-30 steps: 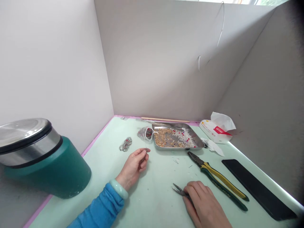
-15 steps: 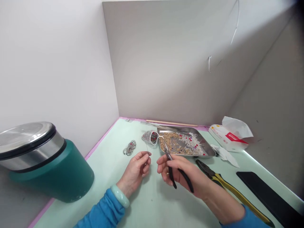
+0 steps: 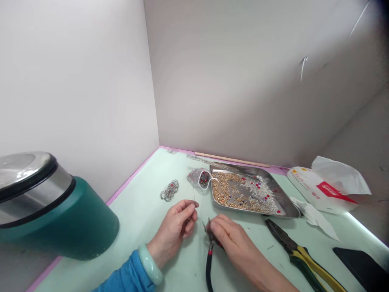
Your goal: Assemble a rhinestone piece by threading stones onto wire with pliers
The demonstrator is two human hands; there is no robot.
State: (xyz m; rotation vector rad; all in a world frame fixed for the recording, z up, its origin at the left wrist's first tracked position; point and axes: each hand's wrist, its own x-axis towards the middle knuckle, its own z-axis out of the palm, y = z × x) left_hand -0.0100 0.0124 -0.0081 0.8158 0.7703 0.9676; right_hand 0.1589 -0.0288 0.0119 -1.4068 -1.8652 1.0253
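My left hand (image 3: 178, 221) is closed in a pinch on a thin wire (image 3: 194, 191) that rises from the fingertips. My right hand (image 3: 232, 237) is closed round small pliers (image 3: 209, 247) near their pivot. Their slim jaws stand apart and point up, close to my left fingers. One black handle with a red band near the pivot runs down toward the lower edge; the other is hidden. A bundle of silvery chain or looped wire with red bits (image 3: 170, 190) lies beyond my left hand. Behind it is a clear bag of dark and red beads (image 3: 197, 177) with a white-rimmed opening.
A metal tray (image 3: 291, 201) of gold, clear, red and blue beads stands beyond my right hand. Larger yellow-green pliers (image 3: 304, 257), a black flat object (image 3: 363, 263) and a tissue box (image 3: 322, 190) lie right. A green canister (image 3: 82, 219) stands left. Wires and a wooden stick (image 3: 231, 159) lie behind.
My right hand has moved lower; the pliers' handle now points down, and their jaws show spread. My left hand keeps its pinch on the wire. The view has turned slightly left.
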